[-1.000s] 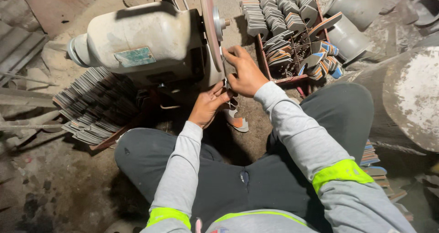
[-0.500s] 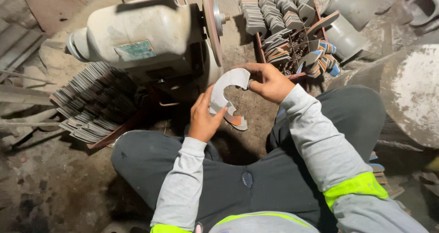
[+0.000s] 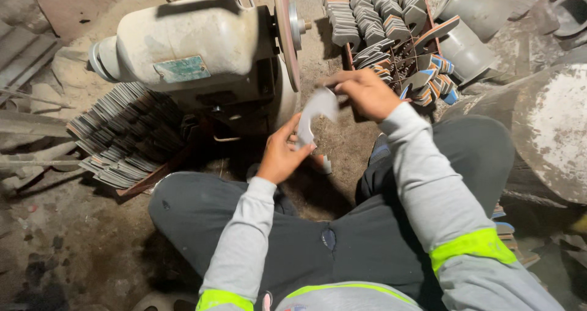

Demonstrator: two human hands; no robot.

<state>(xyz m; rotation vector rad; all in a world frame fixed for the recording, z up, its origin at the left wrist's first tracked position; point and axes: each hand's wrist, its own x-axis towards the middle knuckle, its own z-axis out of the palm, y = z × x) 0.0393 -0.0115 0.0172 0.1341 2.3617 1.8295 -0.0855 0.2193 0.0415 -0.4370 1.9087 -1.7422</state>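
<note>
A curved, pale grey metal blade point(image 3: 313, 117) is held between both hands just below the grinding wheel point(image 3: 286, 33) of a cream bench grinder point(image 3: 183, 42). My left hand point(image 3: 282, 152) grips the blade's lower end. My right hand point(image 3: 365, 93) pinches its upper end. The blade is off the wheel, a little to its right and nearer to me. I sit on the ground with knees spread around the grinder's base.
A red crate point(image 3: 397, 36) with several stacked curved blades stands at the upper right. A fanned pile of grey blades point(image 3: 122, 134) lies left of the grinder. Grey pipes point(image 3: 465, 42) and a large round drum point(image 3: 550, 128) crowd the right side. Dirt floor all around.
The blade was pressed against the wheel a second ago. Both hands have since pulled it back and turned it, and it now sits between them away from the wheel.
</note>
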